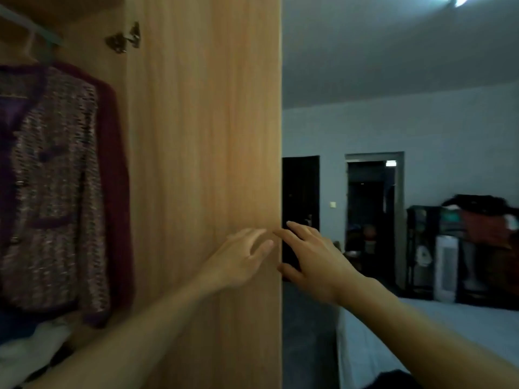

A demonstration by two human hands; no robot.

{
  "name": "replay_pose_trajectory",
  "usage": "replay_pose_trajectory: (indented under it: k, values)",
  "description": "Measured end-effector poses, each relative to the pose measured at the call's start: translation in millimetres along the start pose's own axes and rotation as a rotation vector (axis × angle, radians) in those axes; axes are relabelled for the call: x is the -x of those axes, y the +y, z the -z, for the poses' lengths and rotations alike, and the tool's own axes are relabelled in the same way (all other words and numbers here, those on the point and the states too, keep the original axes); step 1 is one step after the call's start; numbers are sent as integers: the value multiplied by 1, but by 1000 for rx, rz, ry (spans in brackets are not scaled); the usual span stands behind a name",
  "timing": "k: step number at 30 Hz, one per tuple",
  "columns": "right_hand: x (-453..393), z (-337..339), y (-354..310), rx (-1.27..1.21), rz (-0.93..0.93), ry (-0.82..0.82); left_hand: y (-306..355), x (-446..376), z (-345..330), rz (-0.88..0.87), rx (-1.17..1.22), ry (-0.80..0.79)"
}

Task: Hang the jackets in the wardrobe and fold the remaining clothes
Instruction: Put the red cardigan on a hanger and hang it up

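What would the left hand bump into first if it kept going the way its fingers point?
Probably the wardrobe door. The left hand points its fingers at the door's free edge, very near or already touching; depth is unclear.

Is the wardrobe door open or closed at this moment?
Open. The wardrobe door stands swung out, and a jacket hanging inside is visible beside it.

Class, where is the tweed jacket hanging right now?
In the head view, the tweed jacket hangs at far left inside the wardrobe, under the rail, left of the open wooden door.
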State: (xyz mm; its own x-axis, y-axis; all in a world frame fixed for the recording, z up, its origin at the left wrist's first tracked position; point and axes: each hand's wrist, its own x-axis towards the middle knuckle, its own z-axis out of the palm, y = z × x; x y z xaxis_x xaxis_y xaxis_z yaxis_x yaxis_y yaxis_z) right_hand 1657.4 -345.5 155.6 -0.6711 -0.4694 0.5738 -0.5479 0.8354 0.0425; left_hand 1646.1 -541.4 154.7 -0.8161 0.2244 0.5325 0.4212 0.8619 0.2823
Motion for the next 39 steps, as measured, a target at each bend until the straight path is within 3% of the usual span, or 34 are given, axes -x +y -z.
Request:
replay_pose_trajectory:
  k: [9, 18, 22, 29, 39]
  values:
    - [136, 64, 133, 216, -373, -49, 109, -45, -126, -223, 207, -248]
    - [250, 67, 171, 441, -708, -289, 165, -40, -241, -430, 347, -400]
    - [295, 50, 176, 477, -799, -382, 184, -29, -288, -444, 417, -474]
    - [360, 39, 213, 442, -937, -357, 222, -9, -358, -571, 385, -599]
    - [454, 21, 321, 281, -1033, -305, 310, -17, -444, -509, 346, -689]
